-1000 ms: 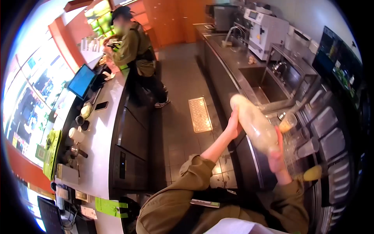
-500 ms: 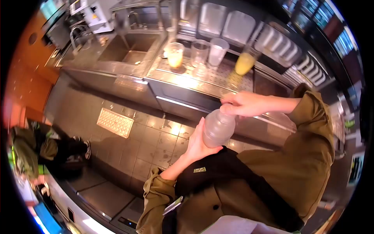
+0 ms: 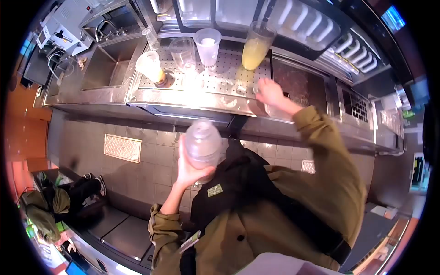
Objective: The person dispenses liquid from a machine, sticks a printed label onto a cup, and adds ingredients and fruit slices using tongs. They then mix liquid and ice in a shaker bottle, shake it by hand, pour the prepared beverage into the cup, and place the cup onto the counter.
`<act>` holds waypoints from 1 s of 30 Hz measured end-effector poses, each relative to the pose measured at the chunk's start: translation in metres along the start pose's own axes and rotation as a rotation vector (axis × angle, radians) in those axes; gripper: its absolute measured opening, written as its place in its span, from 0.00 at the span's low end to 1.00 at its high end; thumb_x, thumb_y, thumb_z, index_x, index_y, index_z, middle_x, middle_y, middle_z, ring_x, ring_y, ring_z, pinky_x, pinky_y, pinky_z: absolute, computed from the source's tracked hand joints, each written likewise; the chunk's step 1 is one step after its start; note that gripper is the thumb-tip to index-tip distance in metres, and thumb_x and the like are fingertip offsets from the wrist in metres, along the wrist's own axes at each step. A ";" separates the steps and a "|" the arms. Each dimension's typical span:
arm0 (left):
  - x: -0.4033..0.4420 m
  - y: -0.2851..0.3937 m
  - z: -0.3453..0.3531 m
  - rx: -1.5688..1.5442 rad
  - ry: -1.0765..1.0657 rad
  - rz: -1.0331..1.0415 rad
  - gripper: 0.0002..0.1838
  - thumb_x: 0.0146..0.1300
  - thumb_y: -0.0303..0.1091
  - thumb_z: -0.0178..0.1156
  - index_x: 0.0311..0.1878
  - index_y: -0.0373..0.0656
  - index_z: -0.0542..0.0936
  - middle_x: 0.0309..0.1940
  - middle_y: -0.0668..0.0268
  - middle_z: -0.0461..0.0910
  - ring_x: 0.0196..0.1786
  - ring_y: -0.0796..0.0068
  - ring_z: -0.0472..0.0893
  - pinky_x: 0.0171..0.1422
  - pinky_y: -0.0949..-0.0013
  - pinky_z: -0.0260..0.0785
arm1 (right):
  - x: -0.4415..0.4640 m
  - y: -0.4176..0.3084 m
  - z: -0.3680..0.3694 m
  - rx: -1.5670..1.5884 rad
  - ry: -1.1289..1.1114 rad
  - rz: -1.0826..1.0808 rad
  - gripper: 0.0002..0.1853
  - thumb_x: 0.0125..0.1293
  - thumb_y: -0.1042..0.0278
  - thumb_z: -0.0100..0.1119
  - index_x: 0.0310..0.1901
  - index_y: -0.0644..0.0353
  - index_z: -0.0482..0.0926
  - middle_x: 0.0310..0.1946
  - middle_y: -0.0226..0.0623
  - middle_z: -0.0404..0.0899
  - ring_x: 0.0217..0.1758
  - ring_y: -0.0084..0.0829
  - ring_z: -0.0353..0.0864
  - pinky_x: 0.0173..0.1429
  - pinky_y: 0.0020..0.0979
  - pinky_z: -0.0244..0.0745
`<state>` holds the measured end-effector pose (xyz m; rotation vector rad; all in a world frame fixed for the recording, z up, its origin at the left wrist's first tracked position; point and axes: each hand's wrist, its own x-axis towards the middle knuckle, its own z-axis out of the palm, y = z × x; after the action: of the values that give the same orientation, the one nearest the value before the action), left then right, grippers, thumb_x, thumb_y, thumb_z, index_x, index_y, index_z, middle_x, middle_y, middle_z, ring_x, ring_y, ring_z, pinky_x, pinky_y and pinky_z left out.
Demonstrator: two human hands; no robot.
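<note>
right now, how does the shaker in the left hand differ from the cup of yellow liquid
The shaker is held in the left hand; the cup stands on the perforated tray. The shaker narrows toward its top; the cup widens toward its mouth. The shaker looks cloudy white; the cup's liquid is yellow. Both look translucent.

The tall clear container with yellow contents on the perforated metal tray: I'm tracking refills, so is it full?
Partly filled: in the tall clear container, the yellow contents end below the rim, with clear wall showing above.
</note>
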<state>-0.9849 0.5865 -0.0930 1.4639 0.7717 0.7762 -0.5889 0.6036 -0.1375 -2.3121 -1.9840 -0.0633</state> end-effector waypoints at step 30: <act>0.102 0.063 0.016 0.062 0.227 0.083 0.58 0.35 0.36 0.76 0.62 0.46 0.42 0.59 0.50 0.53 0.62 0.58 0.60 0.63 0.55 0.58 | 0.055 -0.088 -0.102 1.195 0.475 -0.367 0.30 0.62 0.48 0.51 0.55 0.67 0.67 0.52 0.47 0.70 0.58 0.40 0.68 0.61 0.37 0.61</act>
<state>-0.9142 0.6612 -0.0290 1.4868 0.9172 1.0022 -0.6646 0.6607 -0.0272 -1.0528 -1.4863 0.3924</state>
